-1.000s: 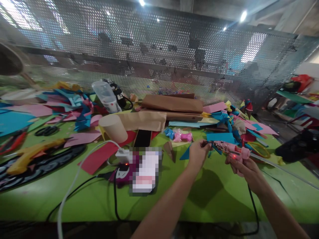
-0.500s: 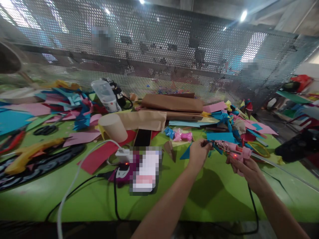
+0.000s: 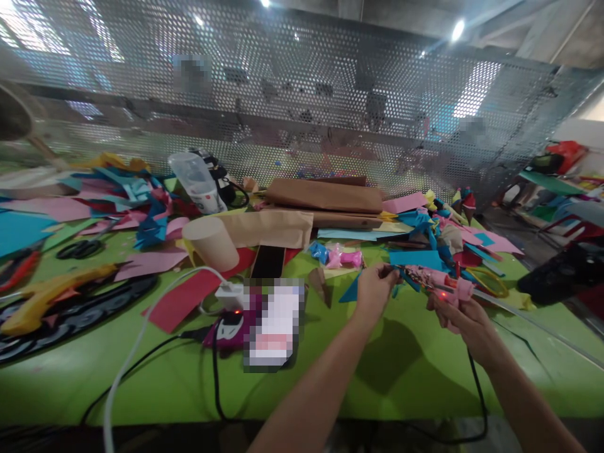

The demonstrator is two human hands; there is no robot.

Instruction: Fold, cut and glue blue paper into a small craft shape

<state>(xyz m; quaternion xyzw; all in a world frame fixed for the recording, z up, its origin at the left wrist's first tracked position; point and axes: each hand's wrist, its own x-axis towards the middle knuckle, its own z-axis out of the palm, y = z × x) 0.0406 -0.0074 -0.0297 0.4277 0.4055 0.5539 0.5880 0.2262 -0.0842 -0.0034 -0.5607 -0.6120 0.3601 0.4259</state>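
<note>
My right hand (image 3: 465, 314) is wrapped round a pink hot glue gun (image 3: 436, 278) with a small red light and dark marks near its nozzle. A long translucent glue stick (image 3: 519, 311) sticks out of its back toward the right. My left hand (image 3: 375, 289) is pinched closed right by the nozzle; what its fingertips hold is too small and covered to name. Close under and behind the hands lie a blue paper sheet (image 3: 415, 258) and a blue paper triangle (image 3: 350, 290). A brown paper cone (image 3: 321, 286) lies left of my left hand.
Left of my arms a phone (image 3: 276, 324) leans by a purple power strip (image 3: 226, 330) with cables. A yellow glue gun (image 3: 61, 296), scissors (image 3: 82, 248) and coloured paper lie further left. Brown paper (image 3: 325, 196) and a perforated metal screen (image 3: 302, 107) stand behind.
The view has shifted very slightly. Both hands and the glue gun hold nearly the same pose.
</note>
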